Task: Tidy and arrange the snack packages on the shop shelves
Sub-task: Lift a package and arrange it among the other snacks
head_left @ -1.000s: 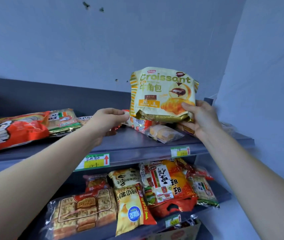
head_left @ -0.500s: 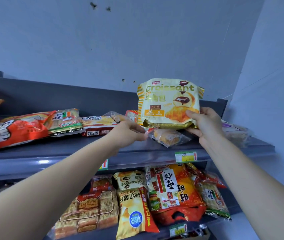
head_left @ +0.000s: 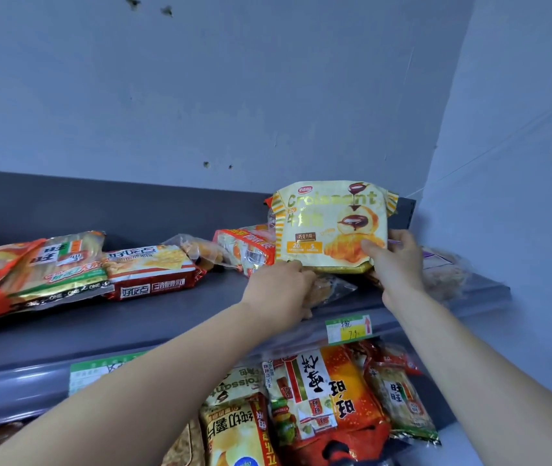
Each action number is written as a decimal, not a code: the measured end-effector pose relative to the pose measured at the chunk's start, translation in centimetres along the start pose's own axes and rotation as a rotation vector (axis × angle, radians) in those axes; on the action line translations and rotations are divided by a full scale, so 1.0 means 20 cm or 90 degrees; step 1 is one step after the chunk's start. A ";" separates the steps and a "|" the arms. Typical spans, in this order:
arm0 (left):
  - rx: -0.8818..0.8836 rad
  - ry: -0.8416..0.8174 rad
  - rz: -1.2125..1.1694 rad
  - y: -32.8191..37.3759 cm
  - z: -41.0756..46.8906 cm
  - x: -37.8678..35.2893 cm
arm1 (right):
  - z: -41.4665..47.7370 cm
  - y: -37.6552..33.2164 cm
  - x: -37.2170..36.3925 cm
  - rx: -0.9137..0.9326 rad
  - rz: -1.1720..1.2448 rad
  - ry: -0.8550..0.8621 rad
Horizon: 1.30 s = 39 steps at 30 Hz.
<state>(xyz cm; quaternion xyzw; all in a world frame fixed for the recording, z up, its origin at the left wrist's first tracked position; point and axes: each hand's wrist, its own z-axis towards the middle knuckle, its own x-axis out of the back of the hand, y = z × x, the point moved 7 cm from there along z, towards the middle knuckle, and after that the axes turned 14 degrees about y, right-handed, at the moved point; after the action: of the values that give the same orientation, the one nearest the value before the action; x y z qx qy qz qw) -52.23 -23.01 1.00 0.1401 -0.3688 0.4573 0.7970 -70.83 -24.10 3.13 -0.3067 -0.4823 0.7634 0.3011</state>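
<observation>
Lowered, upright yellow croissant bag point(head_left: 321, 227) is pinched by right hand point(head_left: 397, 264); grip of left hand point(head_left: 279, 294) unclear.

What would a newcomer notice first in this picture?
A yellow croissant bag, held upright by the right hand at the right end of the top shelf, stands out against the blue wall. The left hand is at its lower left edge, over a clear packet. Further left, red packs lie flat.

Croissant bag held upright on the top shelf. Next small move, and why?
Probably draw the clear packet aside with the left hand, which rests on it: it lies under the bottom edge of the croissant bag that the right hand holds upright, blocking its spot on the shelf.
</observation>
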 end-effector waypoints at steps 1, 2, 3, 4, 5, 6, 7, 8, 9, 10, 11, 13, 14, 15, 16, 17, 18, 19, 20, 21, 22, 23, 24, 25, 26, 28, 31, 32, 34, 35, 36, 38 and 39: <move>-0.036 0.033 0.017 0.02 0.01 0.00 | 0.01 0.01 -0.01 0.000 -0.002 0.001; -0.061 0.057 0.019 0.03 0.01 0.00 | 0.02 0.02 -0.01 -0.001 0.001 0.000; -0.067 0.071 0.007 0.02 0.01 0.00 | 0.03 0.04 -0.02 -0.005 0.005 -0.005; -0.052 0.087 -0.015 0.00 0.01 0.02 | 0.05 0.06 -0.02 -0.010 0.008 -0.014; -0.022 0.109 -0.037 -0.06 0.01 0.04 | 0.05 0.07 -0.04 -0.016 0.011 -0.028; 0.014 0.144 -0.061 -0.12 0.01 0.09 | 0.06 0.08 -0.05 -0.021 0.016 -0.044; 0.061 0.188 -0.084 -0.20 0.01 0.14 | 0.06 0.09 -0.06 -0.026 0.023 -0.059; 0.124 0.237 -0.117 -0.28 0.00 0.20 | 0.06 0.09 -0.07 -0.027 0.027 -0.075; 0.204 0.291 -0.164 -0.37 -0.03 0.26 | 0.06 0.11 -0.08 -0.022 0.022 -0.093; 0.289 0.345 -0.210 -0.45 -0.06 0.33 | 0.06 0.11 -0.10 -0.010 0.010 -0.118; 0.365 0.394 -0.240 -0.52 -0.10 0.39 | 0.05 0.13 -0.12 0.002 -0.006 -0.151; 0.460 0.468 -0.261 -0.60 -0.16 0.47 | 0.00 0.17 -0.16 0.010 -0.042 -0.223; 0.493 0.488 -0.267 -0.62 -0.18 0.50 | -0.02 0.21 -0.17 0.006 -0.057 -0.251; 0.524 0.502 -0.276 -0.64 -0.21 0.51 | -0.03 0.23 -0.18 0.010 -0.077 -0.273; 0.547 0.516 -0.290 -0.64 -0.24 0.52 | -0.04 0.25 -0.18 0.024 -0.111 -0.289; 0.567 0.532 -0.303 -0.63 -0.27 0.52 | -0.05 0.26 -0.18 0.045 -0.150 -0.299; 0.581 0.544 -0.310 -0.62 -0.29 0.52 | -0.04 0.27 -0.18 0.065 -0.185 -0.301; 0.594 0.549 -0.310 -0.58 -0.32 0.53 | -0.03 0.28 -0.18 0.081 -0.209 -0.297; 0.600 0.552 -0.309 -0.54 -0.34 0.53 | -0.03 0.27 -0.17 0.093 -0.223 -0.294; 0.603 0.553 -0.311 -0.50 -0.36 0.53 | -0.03 0.27 -0.16 0.100 -0.232 -0.294; 0.608 0.553 -0.319 -0.45 -0.38 0.54 | -0.04 0.27 -0.15 0.103 -0.244 -0.296; 0.612 0.548 -0.331 -0.40 -0.39 0.55 | -0.04 0.27 -0.13 0.106 -0.247 -0.295; 0.612 0.541 -0.344 -0.36 -0.41 0.55 | -0.05 0.27 -0.11 0.115 -0.245 -0.282; 0.608 0.524 -0.355 -0.31 -0.42 0.55 | -0.06 0.25 -0.07 0.135 -0.233 -0.253; 0.601 0.498 -0.362 -0.27 -0.42 0.55 | -0.07 0.22 -0.03 0.164 -0.213 -0.210; 0.580 0.441 -0.375 -0.17 -0.42 0.53 | -0.10 0.15 0.07 0.218 -0.147 -0.144; 0.546 0.352 -0.390 -0.03 -0.42 0.45 | -0.19 0.12 0.12 0.116 -0.028 -0.271; 0.544 0.314 -0.392 0.01 -0.43 0.41 | -0.24 0.13 0.11 0.040 0.000 -0.358; 0.552 0.236 -0.387 0.07 -0.47 0.32 | -0.35 0.17 0.13 -0.115 0.026 -0.519; 0.554 0.204 -0.378 0.11 -0.49 0.27 | -0.40 0.19 0.15 -0.173 0.030 -0.572; 0.556 0.176 -0.364 0.13 -0.51 0.23 | -0.42 0.23 0.17 -0.216 0.031 -0.600; 0.571 0.136 -0.344 0.18 -0.56 0.16 | -0.45 0.30 0.24 -0.251 0.013 -0.611; 0.586 0.121 -0.349 0.19 -0.59 0.13 | -0.45 0.34 0.28 -0.247 -0.003 -0.609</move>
<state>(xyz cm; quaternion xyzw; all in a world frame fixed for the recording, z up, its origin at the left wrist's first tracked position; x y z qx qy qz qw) -49.18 -12.70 -5.77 0.5233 -0.0067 0.3577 0.7734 -68.61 -17.31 -7.31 0.0276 -0.6993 0.7141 -0.0141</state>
